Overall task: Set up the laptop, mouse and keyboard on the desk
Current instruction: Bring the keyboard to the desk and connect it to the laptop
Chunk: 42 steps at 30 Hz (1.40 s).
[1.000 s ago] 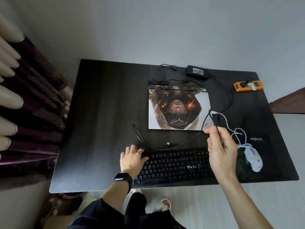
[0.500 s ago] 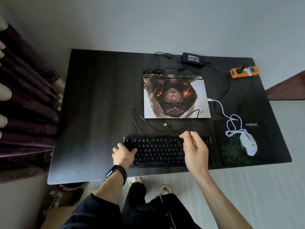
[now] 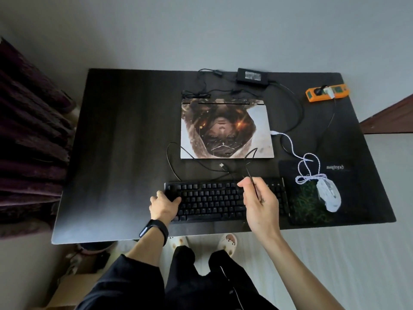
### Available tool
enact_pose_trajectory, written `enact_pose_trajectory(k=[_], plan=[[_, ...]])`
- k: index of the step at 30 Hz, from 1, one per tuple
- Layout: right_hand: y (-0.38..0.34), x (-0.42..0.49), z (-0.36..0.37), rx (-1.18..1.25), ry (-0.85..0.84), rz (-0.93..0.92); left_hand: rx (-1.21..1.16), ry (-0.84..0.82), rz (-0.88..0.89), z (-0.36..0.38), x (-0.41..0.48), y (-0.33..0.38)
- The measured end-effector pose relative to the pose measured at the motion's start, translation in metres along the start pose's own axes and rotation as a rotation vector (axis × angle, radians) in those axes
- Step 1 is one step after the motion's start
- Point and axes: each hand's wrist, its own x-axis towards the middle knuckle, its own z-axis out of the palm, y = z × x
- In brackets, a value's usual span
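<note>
A closed laptop [image 3: 226,128] with a printed picture on its lid lies at the back middle of the dark desk [image 3: 125,142]. A black keyboard [image 3: 212,200] lies near the front edge. My left hand [image 3: 164,205] grips its left end. My right hand [image 3: 260,201] hovers over the keyboard's right half and pinches the black keyboard cable [image 3: 250,175], whose USB plug [image 3: 221,165] lies loose between keyboard and laptop. A white mouse [image 3: 328,194] sits on a dark mouse pad [image 3: 348,198] at the right, its white cord [image 3: 290,146] running to the laptop's right side.
A black power brick [image 3: 252,76] with its cables lies behind the laptop. An orange power strip [image 3: 326,93] sits at the back right corner. Dark purple curtains [image 3: 29,139] hang left of the desk. My slippered feet [image 3: 228,241] stand below the front edge.
My right hand came back from near the laptop's right side to over the keyboard, still pinching the black cable. My left hand closed round the keyboard's left end.
</note>
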Motion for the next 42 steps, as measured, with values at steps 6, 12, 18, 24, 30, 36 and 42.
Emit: enact_pose_trajectory(k=[6, 12, 18, 24, 30, 36, 42], plan=[[0.013, 0.014, -0.028, -0.043, -0.053, -0.034, -0.026, 0.077, -0.001, 0.006, -0.005, -0.002], [0.040, 0.024, -0.059, -0.297, -0.007, -0.002, -0.001, 0.198, 0.053, 0.026, -0.044, 0.031], [0.057, 0.025, -0.072, 0.297, -0.092, 0.406, -0.131, -0.361, 0.209, 0.053, -0.117, 0.093], [0.075, 0.034, -0.079, 0.640, -0.094, 0.817, -1.087, -0.548, -0.201, 0.046, -0.122, 0.119], [0.113, 0.055, -0.087, 0.858, -0.020, 0.980, -1.247, -0.339, 0.041, -0.075, -0.103, 0.105], [0.087, 0.093, -0.034, 0.509, -0.129, 0.819, -1.301, -0.120, 0.145, -0.185, -0.103, 0.083], [0.023, 0.072, 0.052, -0.104, -0.803, 0.354, -1.325, -0.085, 0.228, -0.256, -0.093, 0.079]])
